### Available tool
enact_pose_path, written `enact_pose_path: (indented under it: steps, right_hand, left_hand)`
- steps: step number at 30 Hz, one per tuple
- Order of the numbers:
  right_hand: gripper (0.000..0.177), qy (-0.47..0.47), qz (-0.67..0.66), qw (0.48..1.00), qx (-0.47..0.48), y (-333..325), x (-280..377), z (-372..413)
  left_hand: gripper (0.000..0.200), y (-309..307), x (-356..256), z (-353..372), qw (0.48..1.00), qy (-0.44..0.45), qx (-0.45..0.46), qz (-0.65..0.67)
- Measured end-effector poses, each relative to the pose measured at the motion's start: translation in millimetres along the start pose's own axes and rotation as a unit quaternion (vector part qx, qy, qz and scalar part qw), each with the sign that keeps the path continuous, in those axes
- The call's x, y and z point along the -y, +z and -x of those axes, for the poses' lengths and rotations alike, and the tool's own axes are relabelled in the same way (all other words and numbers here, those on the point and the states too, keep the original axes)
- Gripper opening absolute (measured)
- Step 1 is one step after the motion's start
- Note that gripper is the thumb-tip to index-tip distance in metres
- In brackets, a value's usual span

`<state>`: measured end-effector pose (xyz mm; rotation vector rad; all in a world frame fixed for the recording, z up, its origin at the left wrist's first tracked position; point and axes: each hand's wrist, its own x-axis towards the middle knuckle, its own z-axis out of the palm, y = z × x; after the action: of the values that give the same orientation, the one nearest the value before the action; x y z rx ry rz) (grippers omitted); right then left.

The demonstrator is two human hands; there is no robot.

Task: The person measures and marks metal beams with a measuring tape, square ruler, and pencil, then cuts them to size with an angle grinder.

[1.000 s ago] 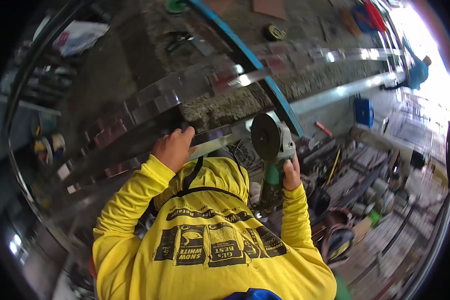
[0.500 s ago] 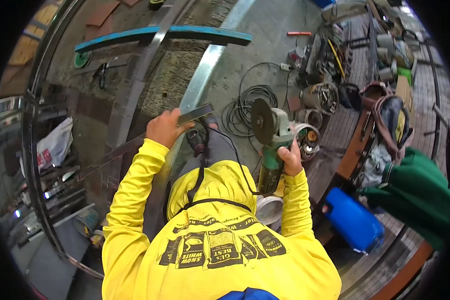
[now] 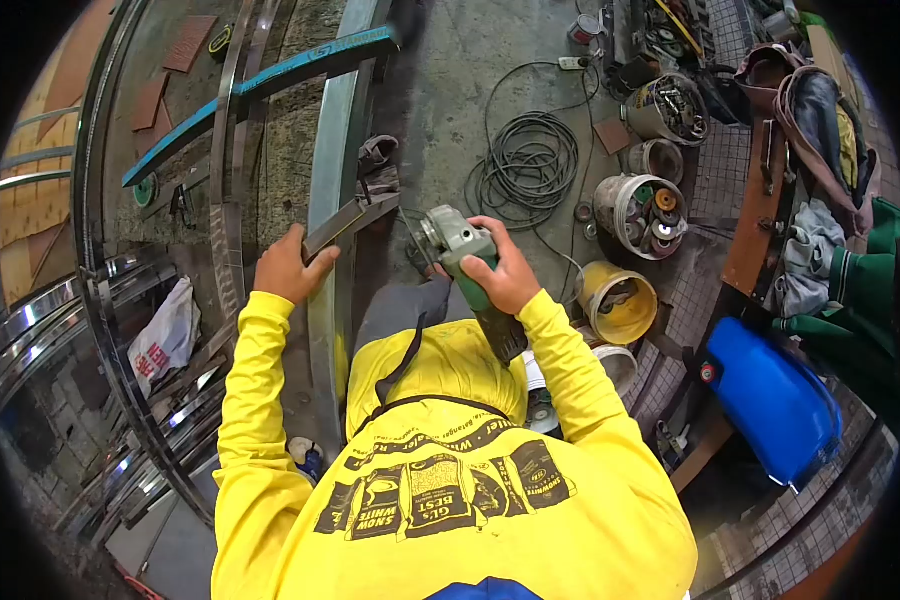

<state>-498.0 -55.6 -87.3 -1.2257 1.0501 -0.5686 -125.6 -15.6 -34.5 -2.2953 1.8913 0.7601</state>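
My right hand [image 3: 507, 270] is wrapped round the body of a green and grey angle grinder [image 3: 462, 238]. The grinder's disc faces left and appears nearly edge-on, right by the end of a short dark steel tube [image 3: 348, 224]. That tube lies slantwise across a long galvanised metal bar [image 3: 332, 160]. Fingers and thumb of my left hand [image 3: 292, 266] pinch the tube's near end. Beyond them a blue level-like bar [image 3: 270, 80] crosses the metal lengths.
A coiled black cable [image 3: 532, 165] lies on the concrete floor ahead. To the right stand a white bucket of discs [image 3: 610, 205], a yellow bucket [image 3: 590, 290] and a blue container [image 3: 770, 400]. A dark metal frame [image 3: 95, 300] rises at the left.
The grinder has swung left and turned, bringing its disc close to the tube's end. My left hand still grips the tube. The view has shifted, with the blue bar now further left.
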Motion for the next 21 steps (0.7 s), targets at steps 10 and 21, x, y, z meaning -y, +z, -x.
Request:
enact_pose_path:
  steps: [10,21]
  right_hand:
    - [0.076,0.002,0.065,0.996,0.059,16.4,19.2,-23.1]
    - [0.071,0.012,0.022,0.998,0.065,38.1,20.6,-50.8]
  left_hand:
    - [0.066,5.2,8.4,-0.9,1.0,-0.006,0.001,0.024]
    - [0.07,1.1,9.8,-0.4,0.999,0.005,0.024,0.025]
